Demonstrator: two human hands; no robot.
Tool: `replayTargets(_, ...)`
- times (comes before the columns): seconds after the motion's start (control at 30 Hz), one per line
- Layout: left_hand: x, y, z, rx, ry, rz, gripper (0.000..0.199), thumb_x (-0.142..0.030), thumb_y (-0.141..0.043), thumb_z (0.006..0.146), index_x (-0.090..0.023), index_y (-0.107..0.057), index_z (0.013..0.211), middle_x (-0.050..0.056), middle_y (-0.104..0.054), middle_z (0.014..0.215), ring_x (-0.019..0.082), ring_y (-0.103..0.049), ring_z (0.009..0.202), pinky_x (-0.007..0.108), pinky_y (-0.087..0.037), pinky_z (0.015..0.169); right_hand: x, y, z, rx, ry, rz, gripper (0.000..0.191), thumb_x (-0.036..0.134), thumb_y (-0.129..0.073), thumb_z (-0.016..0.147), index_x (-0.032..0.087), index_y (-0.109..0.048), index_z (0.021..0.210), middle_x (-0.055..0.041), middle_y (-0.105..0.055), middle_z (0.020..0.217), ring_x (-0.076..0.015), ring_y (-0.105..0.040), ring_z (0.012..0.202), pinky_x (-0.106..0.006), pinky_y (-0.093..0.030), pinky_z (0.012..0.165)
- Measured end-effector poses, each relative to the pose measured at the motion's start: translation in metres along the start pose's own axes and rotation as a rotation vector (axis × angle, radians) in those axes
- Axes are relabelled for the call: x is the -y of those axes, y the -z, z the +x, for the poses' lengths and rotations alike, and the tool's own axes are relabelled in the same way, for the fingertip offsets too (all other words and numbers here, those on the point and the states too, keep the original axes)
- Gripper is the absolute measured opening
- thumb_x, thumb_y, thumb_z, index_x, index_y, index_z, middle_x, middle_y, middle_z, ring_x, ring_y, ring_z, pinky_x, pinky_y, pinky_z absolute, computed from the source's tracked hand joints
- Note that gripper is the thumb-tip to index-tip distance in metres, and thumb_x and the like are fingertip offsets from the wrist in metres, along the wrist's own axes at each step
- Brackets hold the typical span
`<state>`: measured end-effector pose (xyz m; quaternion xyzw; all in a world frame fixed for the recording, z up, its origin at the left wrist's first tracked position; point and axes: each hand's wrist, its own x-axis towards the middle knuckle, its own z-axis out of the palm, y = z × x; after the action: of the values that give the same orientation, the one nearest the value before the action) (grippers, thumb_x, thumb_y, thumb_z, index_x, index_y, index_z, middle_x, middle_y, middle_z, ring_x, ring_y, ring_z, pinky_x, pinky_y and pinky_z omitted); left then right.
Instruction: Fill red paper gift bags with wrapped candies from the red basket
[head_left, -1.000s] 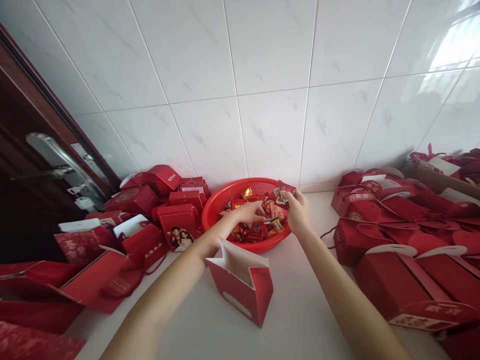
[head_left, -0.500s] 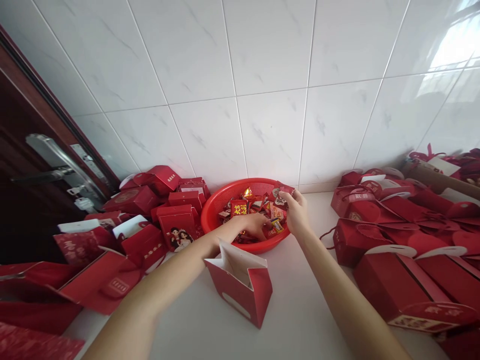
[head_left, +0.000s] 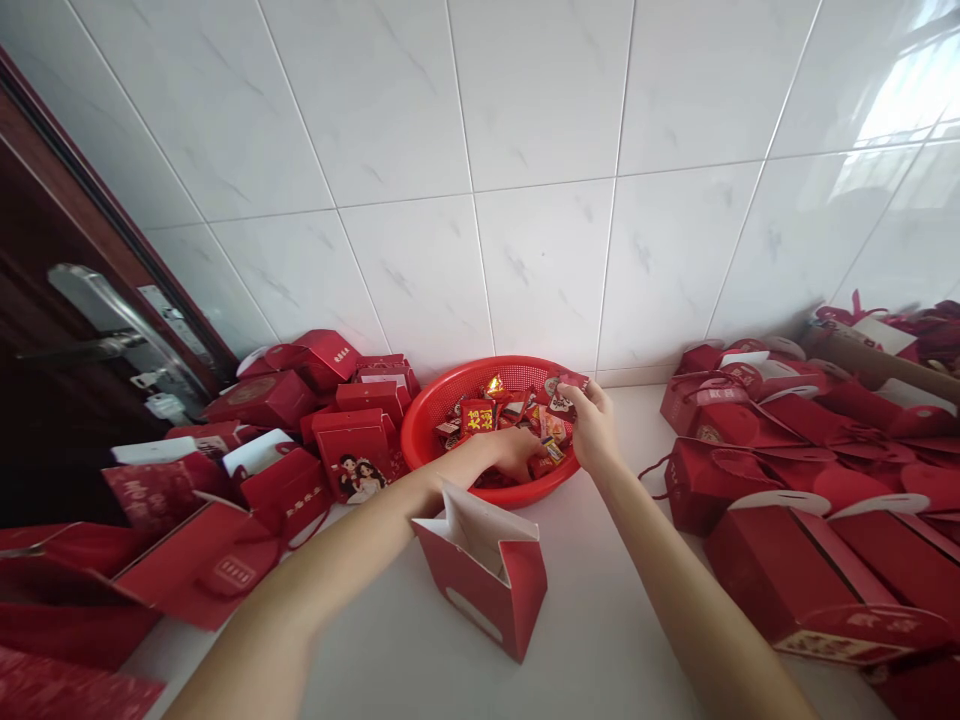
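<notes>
A red plastic basket (head_left: 431, 405) against the wall holds many wrapped sweets, among them a red packet with yellow characters (head_left: 478, 415). My left hand (head_left: 517, 452) reaches down among the sweets, its fingertips by a small yellow-and-dark sweet (head_left: 553, 450); what its fingers hold, if anything, is hidden. At the basket's right rim, my right hand (head_left: 595, 420) is closed on dark red sweet packets (head_left: 561, 398). In front of the basket, below my left wrist, stands a red paper box (head_left: 487, 590) with its top open and a white inside.
Red gift boxes (head_left: 351, 455) crowd the left side, by a dark door with a metal handle (head_left: 124, 325). More red boxes with handles (head_left: 795, 560) fill the right side. Behind is a white tiled wall (head_left: 540, 270).
My left hand has shifted very slightly to the right among the sweets. My right hand has stayed almost still with its packets.
</notes>
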<state>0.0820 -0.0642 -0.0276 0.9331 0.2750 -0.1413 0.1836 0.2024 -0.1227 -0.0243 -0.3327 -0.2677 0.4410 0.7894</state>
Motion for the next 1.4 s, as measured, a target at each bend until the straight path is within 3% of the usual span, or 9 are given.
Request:
replayTargets(0.13, 0.010, 0.005, -0.001, -0.080, 0.036, -0.180, 0.005, -0.016, -0.068, 0.062, -0.020, -0.066, 0.064, 0.000, -0.064, 0.063, 0.020, -0.060, 0.063, 0.029, -0.044, 0.063, 0.000, 0.000, 0.000, -0.006, 0.008, 0.008, 0.021, 0.028, -0.078, 0.055, 0.020, -0.064, 0.069, 0.0024, -0.068, 0.068, -0.0141, -0.062, 0.065, -0.027, -0.053, 0.061)
replayTargets(0.3, 0.029, 0.016, -0.002, -0.303, 0.073, -0.362, 0.016, -0.016, -0.064, 0.070, -0.018, -0.075, 0.082, 0.003, -0.074, 0.085, 0.019, -0.067, 0.079, 0.027, -0.050, 0.074, 0.001, 0.000, 0.001, -0.022, 0.000, -0.011, 0.020, 0.027, -0.077, 0.055, 0.020, -0.062, 0.067, 0.0032, -0.066, 0.065, -0.0131, -0.060, 0.062, -0.026, -0.052, 0.060)
replayTargets(0.43, 0.040, 0.022, -0.003, -0.501, 0.091, -0.506, 0.025, -0.017, -0.057, 0.074, -0.017, -0.075, 0.091, 0.003, -0.075, 0.090, 0.018, -0.068, 0.082, 0.027, -0.052, 0.073, 0.002, 0.000, 0.000, -0.007, -0.021, -0.019, 0.021, 0.028, -0.076, 0.057, 0.020, -0.063, 0.071, 0.0028, -0.067, 0.067, -0.0147, -0.062, 0.063, -0.029, -0.053, 0.061)
replayTargets(0.57, 0.046, 0.021, -0.001, -0.615, 0.096, -0.607, 0.024, -0.019, -0.059, 0.073, -0.016, -0.075, 0.091, 0.003, -0.075, 0.086, 0.018, -0.067, 0.080, 0.027, -0.052, 0.070, 0.003, 0.000, -0.001, -0.014, -0.026, -0.001, 0.020, 0.027, -0.076, 0.057, 0.020, -0.063, 0.070, 0.0025, -0.067, 0.067, -0.0150, -0.062, 0.063, -0.028, -0.053, 0.061)
replayTargets(0.87, 0.049, 0.019, 0.000, -0.735, 0.102, -0.738, 0.016, -0.017, -0.066, 0.069, -0.018, -0.075, 0.082, 0.004, -0.075, 0.094, 0.020, -0.069, 0.086, 0.032, -0.055, 0.081, 0.002, 0.001, -0.001, -0.004, -0.045, 0.008, 0.022, 0.028, -0.077, 0.056, 0.020, -0.064, 0.072, 0.0020, -0.068, 0.068, -0.0169, -0.064, 0.066, -0.030, -0.053, 0.061)
replayTargets(1.07, 0.051, 0.021, 0.001, -0.788, 0.096, -0.784, 0.024, -0.014, -0.073, 0.068, -0.016, -0.074, 0.091, 0.007, -0.075, 0.098, 0.022, -0.068, 0.096, 0.036, -0.054, 0.090, -0.001, 0.002, 0.001, 0.011, -0.023, -0.008, 0.020, 0.029, -0.076, 0.059, 0.020, -0.065, 0.071, 0.0019, -0.069, 0.069, -0.0160, -0.063, 0.065, -0.029, -0.052, 0.062)
replayTargets(1.4, 0.054, 0.018, 0.002, -0.768, 0.087, -0.794, 0.028, -0.030, -0.084, 0.066, -0.014, -0.076, 0.088, 0.008, -0.075, 0.092, 0.023, -0.068, 0.089, 0.038, -0.053, 0.087, -0.002, 0.003, 0.002, 0.023, -0.011, -0.018, 0.019, 0.029, -0.076, 0.060, 0.021, -0.063, 0.072, 0.0016, -0.069, 0.070, -0.0161, -0.063, 0.063, -0.029, -0.053, 0.061)
